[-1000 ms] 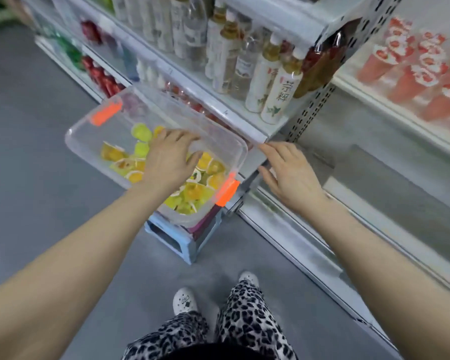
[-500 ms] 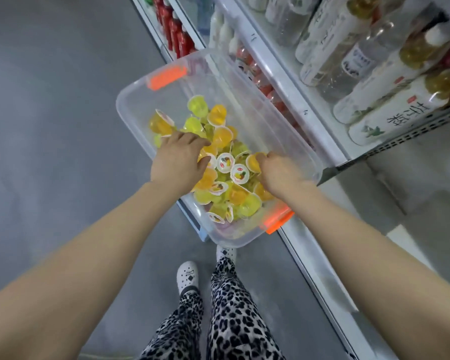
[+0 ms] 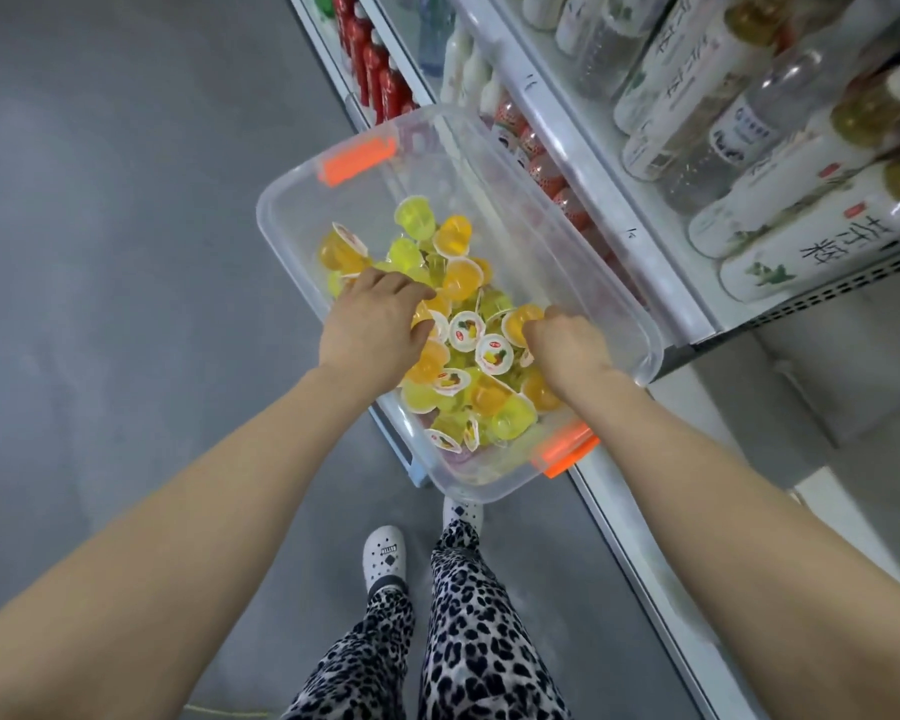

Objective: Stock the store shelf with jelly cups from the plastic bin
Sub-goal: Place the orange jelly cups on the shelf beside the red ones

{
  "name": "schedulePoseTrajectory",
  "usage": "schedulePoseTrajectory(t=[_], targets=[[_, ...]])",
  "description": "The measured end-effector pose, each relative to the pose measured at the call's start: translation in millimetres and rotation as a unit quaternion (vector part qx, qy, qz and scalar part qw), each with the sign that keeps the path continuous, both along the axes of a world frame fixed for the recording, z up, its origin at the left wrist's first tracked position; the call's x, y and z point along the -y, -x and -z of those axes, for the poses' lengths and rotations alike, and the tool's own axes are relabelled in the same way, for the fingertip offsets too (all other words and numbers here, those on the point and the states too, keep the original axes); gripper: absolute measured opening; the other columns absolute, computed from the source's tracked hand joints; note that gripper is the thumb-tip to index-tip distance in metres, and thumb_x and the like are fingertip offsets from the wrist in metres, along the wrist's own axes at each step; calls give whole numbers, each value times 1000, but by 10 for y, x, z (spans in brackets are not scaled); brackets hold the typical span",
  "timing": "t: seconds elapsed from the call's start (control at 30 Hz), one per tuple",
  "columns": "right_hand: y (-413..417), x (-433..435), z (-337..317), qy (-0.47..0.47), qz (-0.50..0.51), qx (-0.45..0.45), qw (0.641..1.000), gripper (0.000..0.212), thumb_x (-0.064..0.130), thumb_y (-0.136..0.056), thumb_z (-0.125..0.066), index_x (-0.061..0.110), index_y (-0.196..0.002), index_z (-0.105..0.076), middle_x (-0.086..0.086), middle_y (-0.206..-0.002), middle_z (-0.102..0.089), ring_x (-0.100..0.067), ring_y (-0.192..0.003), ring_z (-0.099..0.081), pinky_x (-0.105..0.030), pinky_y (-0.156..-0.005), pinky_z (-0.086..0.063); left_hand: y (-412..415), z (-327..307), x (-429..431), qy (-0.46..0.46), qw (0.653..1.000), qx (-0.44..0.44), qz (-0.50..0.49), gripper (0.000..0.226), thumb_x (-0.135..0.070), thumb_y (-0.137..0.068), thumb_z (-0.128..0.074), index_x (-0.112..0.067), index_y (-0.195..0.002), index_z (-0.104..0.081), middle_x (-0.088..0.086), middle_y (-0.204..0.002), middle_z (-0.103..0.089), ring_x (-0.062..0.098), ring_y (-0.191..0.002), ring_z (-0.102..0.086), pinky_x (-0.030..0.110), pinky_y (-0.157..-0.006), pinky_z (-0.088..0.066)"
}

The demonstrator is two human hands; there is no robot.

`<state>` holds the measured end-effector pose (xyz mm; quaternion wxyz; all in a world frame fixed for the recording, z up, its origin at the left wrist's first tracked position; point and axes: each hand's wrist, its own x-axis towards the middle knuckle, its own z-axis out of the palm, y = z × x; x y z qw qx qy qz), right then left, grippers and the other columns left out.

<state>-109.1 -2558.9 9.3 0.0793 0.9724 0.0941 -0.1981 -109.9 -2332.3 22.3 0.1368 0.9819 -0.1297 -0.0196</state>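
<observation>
Grey floor (image 3: 100,252), store shelf (image 3: 619,210) of bottles (image 3: 780,163) at right. Just beside it, plastic bin (image 3: 292,236) holding jelly cups (image 3: 458,278). Left hand (image 3: 372,330) curled into pile, grip unclear; right hand (image 3: 567,345) gripping orange cup (image 3: 520,319).

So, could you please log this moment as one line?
phase: gathering | left hand: curled over small yellow and orange jelly cups | right hand: gripping cups | clear plastic bin: part full

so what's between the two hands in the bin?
Head view: jelly cups, a couple lid-up, fill the gap between the left hand and right hand inside the bin.
</observation>
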Motion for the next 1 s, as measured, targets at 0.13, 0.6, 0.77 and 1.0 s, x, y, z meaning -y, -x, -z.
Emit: schedulePoseTrajectory(t=[0.13, 0.6, 0.77, 1.0], targets=[[10, 60, 0, -151, 18, 55, 987, 11, 8, -85, -62, 11, -95, -65, -11, -99, -58, -35, -90, -60, -34, -70, -45, -2, -1, 0, -3, 1000, -1, 0, 34, -37, -90, -60, -25, -122, -63, -1, -119, -64, 26, -115, -50, 39, -97, -41], [-93, -23, 110, -216, 57, -7, 975, 31, 32, -80, -70, 22, -99, -47, -9, -94, -62, -35, -87, -60, -40, -70, -48, -91, -43, 43, -59, 996, -57, 24, 49, -40, -90, -61, -25, -136, -51, 2, -132, -55, 29, -123, -45, 40, -102, -39], [-41, 234, -139, -221, 63, 103, 968, 31, 34, -86, -64, 20, -108, -48, -6, -101, -61, -33, -84, -61, -35, -64, -43, -580, -12, 323, -60, 992, -110, 11, 54, -38, -93, -58, -16, -140, -43, 11, -131, -53, 33, -123, -44, 39, -100, -38], [76, 388, -60, -218, 5, 140, 966, 33, 39, -87, -65, 21, -112, -54, -4, -99, -65, -32, -84, -63, -39, -63, -51, -949, 450, 804, -126, 972, -200, -16, 61, -47, -92, -57, -22, -142, -31, 13, -129, -51, 35, -123, -44, 44, -80, -47]])
